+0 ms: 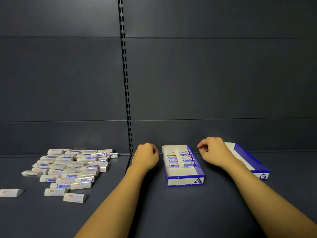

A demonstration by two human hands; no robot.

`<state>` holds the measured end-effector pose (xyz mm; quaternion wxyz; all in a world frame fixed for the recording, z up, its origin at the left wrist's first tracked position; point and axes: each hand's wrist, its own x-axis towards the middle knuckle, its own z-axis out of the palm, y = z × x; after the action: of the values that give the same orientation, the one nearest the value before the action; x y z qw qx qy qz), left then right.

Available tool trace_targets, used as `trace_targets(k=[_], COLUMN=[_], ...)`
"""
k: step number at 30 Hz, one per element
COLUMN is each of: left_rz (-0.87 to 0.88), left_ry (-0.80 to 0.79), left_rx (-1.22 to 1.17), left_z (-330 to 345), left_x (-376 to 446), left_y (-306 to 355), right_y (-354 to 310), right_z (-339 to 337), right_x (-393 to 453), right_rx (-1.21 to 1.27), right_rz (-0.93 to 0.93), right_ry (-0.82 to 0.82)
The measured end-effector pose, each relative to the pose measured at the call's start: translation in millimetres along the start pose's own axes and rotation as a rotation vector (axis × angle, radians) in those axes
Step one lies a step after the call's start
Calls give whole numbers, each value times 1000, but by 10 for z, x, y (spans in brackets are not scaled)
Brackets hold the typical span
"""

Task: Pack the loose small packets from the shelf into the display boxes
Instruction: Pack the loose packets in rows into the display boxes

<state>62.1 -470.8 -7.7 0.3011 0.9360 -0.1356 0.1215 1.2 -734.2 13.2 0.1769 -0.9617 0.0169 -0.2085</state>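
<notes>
Nearest on the dark shelf (171, 212), at the left, lie stray small packets: one alone at the far left edge (11, 192) and a few wedge-ended ones at the near side of the loose pile (70, 169), which spreads back toward the rear panel (205, 83). They look like small, stiff, paper-sleeved blocks, probably erasers: light, firm enough not to crush, and their glossy wrap may be a little slippery. A pinch across the long sides, thumb against fingers, seems the safest hold, and several could likely be gathered in a row at once.

Further in, right of centre, stands the blue-and-white display box (185, 182), partly filled, with two columns of packets packed toward its far end and bare floor at its near end. The thin card walls would likely buckle if squeezed, so steady it by the base or corners.

The left hand (146, 156) hovers just left of the box, fingers curled under and apparently holding nothing. The right hand (214, 152) hovers just right of it, fingers curled; whether it pinches anything I cannot tell.

Farthest right, a second display box (253, 162) lies partly behind the right forearm.
</notes>
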Motion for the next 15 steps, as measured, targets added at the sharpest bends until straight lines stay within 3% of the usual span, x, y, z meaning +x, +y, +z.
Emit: trace_targets(k=[7, 15], left_rz=[79, 90], left_ry=[-95, -54], left_rx=[346, 457], left_z=[-457, -851], left_x=[-325, -1021], left_y=[-9, 56], right_y=[-254, -752], right_z=[-339, -649], right_x=[-351, -865], right_rx=[-278, -370], right_rz=[79, 30], right_ry=[-171, -214])
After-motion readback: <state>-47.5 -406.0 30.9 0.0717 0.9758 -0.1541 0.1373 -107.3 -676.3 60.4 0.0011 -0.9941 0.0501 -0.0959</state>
